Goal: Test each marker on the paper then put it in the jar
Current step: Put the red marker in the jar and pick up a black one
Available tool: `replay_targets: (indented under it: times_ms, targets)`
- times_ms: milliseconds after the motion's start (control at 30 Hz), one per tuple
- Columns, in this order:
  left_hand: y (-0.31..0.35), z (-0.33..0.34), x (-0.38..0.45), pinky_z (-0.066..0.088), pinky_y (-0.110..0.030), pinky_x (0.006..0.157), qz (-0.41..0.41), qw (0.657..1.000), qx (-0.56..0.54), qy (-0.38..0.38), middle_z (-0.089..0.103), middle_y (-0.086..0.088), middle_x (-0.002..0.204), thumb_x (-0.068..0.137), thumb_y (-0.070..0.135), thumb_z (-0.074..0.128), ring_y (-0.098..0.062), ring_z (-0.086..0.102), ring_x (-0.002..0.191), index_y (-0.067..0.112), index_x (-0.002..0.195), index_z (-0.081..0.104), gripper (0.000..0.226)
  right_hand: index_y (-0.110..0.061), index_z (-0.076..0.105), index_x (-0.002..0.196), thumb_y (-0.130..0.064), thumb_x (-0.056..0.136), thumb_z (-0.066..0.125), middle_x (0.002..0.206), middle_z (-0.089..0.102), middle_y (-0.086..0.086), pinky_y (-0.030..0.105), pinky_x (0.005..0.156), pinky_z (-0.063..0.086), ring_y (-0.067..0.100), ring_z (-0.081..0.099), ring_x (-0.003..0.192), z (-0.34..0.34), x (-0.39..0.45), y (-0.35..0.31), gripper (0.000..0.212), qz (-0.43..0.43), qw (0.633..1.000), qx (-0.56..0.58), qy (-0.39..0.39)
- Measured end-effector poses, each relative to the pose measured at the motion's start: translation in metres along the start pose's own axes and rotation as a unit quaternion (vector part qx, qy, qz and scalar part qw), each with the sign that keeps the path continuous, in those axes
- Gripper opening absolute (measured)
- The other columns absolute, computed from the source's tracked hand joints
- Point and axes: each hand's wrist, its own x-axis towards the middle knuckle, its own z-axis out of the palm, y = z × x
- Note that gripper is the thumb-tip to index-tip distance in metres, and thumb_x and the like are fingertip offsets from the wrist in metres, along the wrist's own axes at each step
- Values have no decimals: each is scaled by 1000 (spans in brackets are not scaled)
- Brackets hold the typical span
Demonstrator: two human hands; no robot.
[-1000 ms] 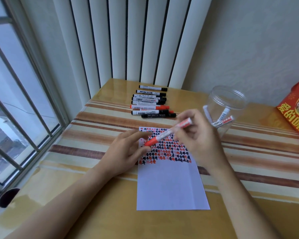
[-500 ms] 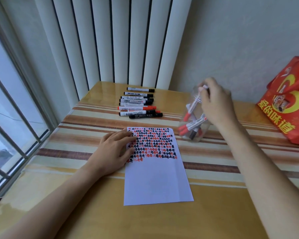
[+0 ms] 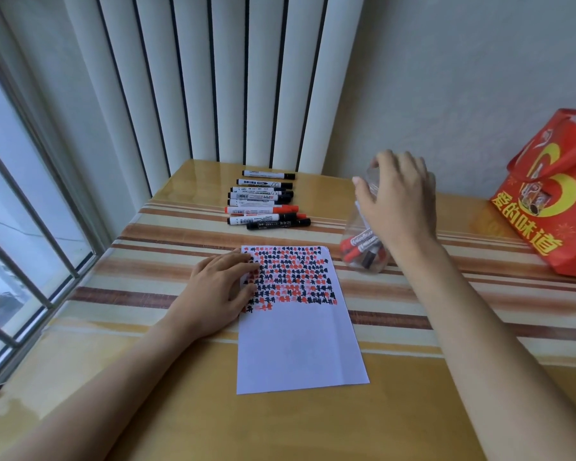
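Glossy striped worktop (image 3: pixel 167 261), glare along its edges. Left hand (image 3: pixel 218 289) lies flat, fingers straight, pressing the left edge of the white paper (image 3: pixel 300 341), whose upper half carries rows of red and black marks. Right hand (image 3: pixel 398 202), fingers spread and empty, hovers over the mouth of the clear plastic jar (image 3: pixel 363 241); inside, red and black markers (image 3: pixel 361 246) lean together. Beyond the left hand, slim capped markers in a row (image 3: pixel 265 202). Right of the right hand, a shiny red bag (image 3: pixel 552 201).

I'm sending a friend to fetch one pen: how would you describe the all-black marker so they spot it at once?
Start at the sheet of paper on the striped table, then look behind it to the row of markers. The all-black marker lies nearest the paper; its neighbours have white barrels.
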Motion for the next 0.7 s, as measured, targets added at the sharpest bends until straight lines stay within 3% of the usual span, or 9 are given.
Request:
replay_targets:
  times_ms: [67,100,233,300,433,533,700]
  targets:
    - [0,0,1,22,-36,115,-2,1000,-3,1,51,12,150,94,59,31,-10,37,144,35,140,58,58,-8,64,99,-20,96,61,98,65,12,37,75,43,30,58,93,4,-3,-20,13,-40,996,39,69]
    - [0,0,1,22,-36,115,-2,1000,-3,1,51,12,150,94,58,31,-9,37,144,36,140,58,57,-8,65,96,-15,96,59,95,64,10,33,72,43,26,58,90,10,-3,-31,9,-62,994,73,62]
    - [-1,1,1,24,-40,117,-1,1000,-8,4,51,13,149,95,57,33,-9,38,144,36,139,58,55,-12,69,102,-10,101,56,98,67,2,29,76,53,16,60,84,61,-2,-66,13,-83,976,135,-148]
    - [-2,1,1,24,-41,117,-1,1000,-16,8,52,12,149,95,56,34,-10,37,145,35,139,59,54,-12,69,112,-4,99,59,106,69,3,33,83,57,18,62,91,93,-7,-73,18,-69,971,116,-196]
    - [-4,-1,1,22,-39,117,-1,999,-34,9,49,12,150,95,56,35,-9,33,147,35,139,58,54,-15,59,135,-3,96,63,128,66,4,37,101,51,22,58,118,137,-11,-66,41,-59,971,92,-211]
    - [-3,-2,0,23,-40,117,-2,999,-53,12,48,12,148,96,56,36,-8,34,144,36,138,57,52,-13,64,130,-12,96,67,123,67,3,37,97,49,22,56,113,150,-14,-60,34,-97,974,61,-197]
    - [-1,-6,1,30,-40,111,-2,996,-79,33,50,12,138,96,51,38,-9,44,134,35,133,61,47,-11,69,112,1,92,70,107,68,2,33,88,51,19,56,102,143,-18,-57,23,-130,980,50,-139]
